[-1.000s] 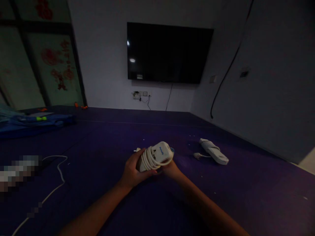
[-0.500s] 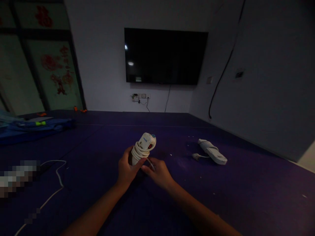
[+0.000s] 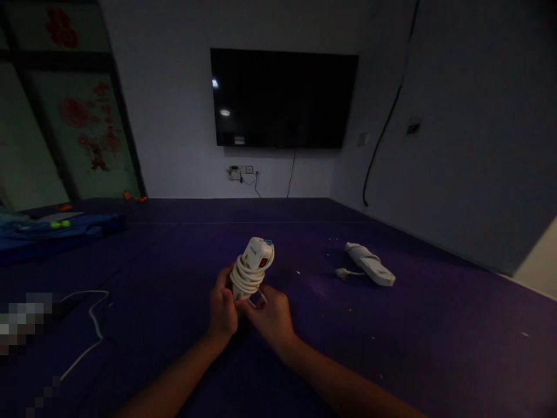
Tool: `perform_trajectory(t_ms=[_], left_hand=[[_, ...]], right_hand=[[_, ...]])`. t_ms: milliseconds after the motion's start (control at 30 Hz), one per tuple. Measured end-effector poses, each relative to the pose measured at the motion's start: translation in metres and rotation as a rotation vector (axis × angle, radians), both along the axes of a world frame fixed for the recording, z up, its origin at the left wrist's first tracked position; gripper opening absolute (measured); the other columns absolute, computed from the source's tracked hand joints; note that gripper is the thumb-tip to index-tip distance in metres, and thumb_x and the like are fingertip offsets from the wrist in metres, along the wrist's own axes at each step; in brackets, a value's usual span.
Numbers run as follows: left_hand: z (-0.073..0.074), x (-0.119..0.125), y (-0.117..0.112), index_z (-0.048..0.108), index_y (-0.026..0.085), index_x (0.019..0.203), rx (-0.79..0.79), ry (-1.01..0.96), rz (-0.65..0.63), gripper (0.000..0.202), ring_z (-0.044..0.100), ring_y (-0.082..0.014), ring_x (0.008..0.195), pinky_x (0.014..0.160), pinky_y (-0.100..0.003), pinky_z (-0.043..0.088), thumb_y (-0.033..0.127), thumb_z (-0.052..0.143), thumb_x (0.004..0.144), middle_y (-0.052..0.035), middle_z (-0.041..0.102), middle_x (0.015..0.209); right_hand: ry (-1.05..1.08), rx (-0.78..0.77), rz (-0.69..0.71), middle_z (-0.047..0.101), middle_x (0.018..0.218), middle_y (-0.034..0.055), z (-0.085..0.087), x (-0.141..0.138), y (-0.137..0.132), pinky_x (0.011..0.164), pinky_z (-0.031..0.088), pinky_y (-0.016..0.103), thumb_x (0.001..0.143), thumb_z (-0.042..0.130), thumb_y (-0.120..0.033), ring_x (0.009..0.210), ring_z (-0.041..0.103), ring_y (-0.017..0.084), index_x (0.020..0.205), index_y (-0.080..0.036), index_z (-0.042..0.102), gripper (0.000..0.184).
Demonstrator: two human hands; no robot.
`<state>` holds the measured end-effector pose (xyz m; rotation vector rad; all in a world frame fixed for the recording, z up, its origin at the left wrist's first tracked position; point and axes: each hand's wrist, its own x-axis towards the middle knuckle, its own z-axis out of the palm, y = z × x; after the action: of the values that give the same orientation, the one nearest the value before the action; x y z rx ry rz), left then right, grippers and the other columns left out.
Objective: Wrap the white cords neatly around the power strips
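Note:
A white power strip [image 3: 257, 253] with a red switch is held up in front of me, its white cord [image 3: 247, 277] wound around it in several turns. My left hand [image 3: 223, 306] grips the strip from the left, below its top end. Close against the lower right of the strip, my right hand [image 3: 272, 313] pinches the cord near the bottom of the winding. The fingertips of the right hand are partly hidden behind the strip and cord.
Another white power strip [image 3: 373, 268] with its cord wrapped lies on the purple floor [image 3: 331, 360] to the right, its plug [image 3: 342, 273] beside it. At left, a loose white cord [image 3: 96, 325] runs from a blurred-out object. Blue cloth [image 3: 87, 227] lies farther back.
My right hand has moved the cord in toward the strip's lower end, and the left thumb has lifted off the winding. The view has turned slightly right.

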<state>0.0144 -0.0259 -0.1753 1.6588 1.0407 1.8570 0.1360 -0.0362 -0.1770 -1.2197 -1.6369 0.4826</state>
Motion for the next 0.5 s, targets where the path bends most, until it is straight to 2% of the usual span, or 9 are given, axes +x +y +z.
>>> perform_trajectory(t_ms=[133,200,267,367,433,500], left_hand=[[-0.001,0.001,-0.002,0.045,0.011,0.128,0.052,0.087,-0.022,0.09,0.052,-0.0292,0.116,0.096,-0.038,0.041,0.079,0.027,0.071,-0.0187,0.054,0.126],[0.001,0.001,-0.003,0.044,0.012,0.129,0.039,0.118,-0.028,0.084,0.048,-0.0288,0.12,0.1,-0.039,0.038,0.074,0.033,0.074,-0.0185,0.051,0.129],[0.005,0.002,-0.003,0.043,0.015,0.131,-0.012,0.095,-0.054,0.071,0.048,-0.0271,0.121,0.101,-0.039,0.037,0.063,0.044,0.078,-0.0165,0.051,0.13],[0.009,0.003,0.001,0.039,0.017,0.133,-0.119,-0.05,-0.114,0.067,0.052,-0.0249,0.117,0.097,-0.038,0.041,0.047,0.059,0.076,-0.0152,0.052,0.13],[0.009,0.004,0.005,0.036,0.017,0.133,-0.215,-0.162,-0.15,0.074,0.057,-0.0241,0.11,0.091,-0.036,0.046,0.044,0.065,0.071,-0.0152,0.056,0.124],[0.007,0.005,0.008,0.041,0.015,0.13,-0.328,-0.211,-0.214,0.076,0.062,-0.0236,0.1,0.084,-0.035,0.05,0.045,0.069,0.066,-0.0141,0.063,0.114]], right_hand=[[0.094,0.007,0.09,0.059,0.058,0.0005,0.003,-0.002,-0.003,0.046,0.032,0.021,0.067,0.065,-0.042,0.048,0.047,0.01,0.074,-0.015,0.063,0.028],[0.165,0.014,0.133,0.059,0.059,0.0005,0.006,0.0,-0.003,0.046,0.033,0.02,0.07,0.062,-0.039,0.049,0.047,0.01,0.073,-0.015,0.062,0.024],[0.232,0.008,0.155,0.056,0.057,0.0002,0.008,0.003,-0.002,0.046,0.034,0.02,0.073,0.058,-0.04,0.05,0.046,0.01,0.068,-0.015,0.059,0.026],[0.342,-0.035,0.215,0.055,0.058,0.0003,0.01,0.007,0.002,0.047,0.035,0.021,0.075,0.056,-0.046,0.051,0.045,0.01,0.068,-0.014,0.059,0.033],[0.394,-0.068,0.243,0.055,0.058,0.0004,0.011,0.01,0.005,0.046,0.037,0.021,0.075,0.056,-0.05,0.051,0.045,0.01,0.069,-0.014,0.059,0.037],[0.427,-0.084,0.232,0.055,0.057,0.0006,0.011,0.011,0.007,0.046,0.038,0.022,0.074,0.056,-0.054,0.051,0.047,0.011,0.068,-0.015,0.058,0.04]])
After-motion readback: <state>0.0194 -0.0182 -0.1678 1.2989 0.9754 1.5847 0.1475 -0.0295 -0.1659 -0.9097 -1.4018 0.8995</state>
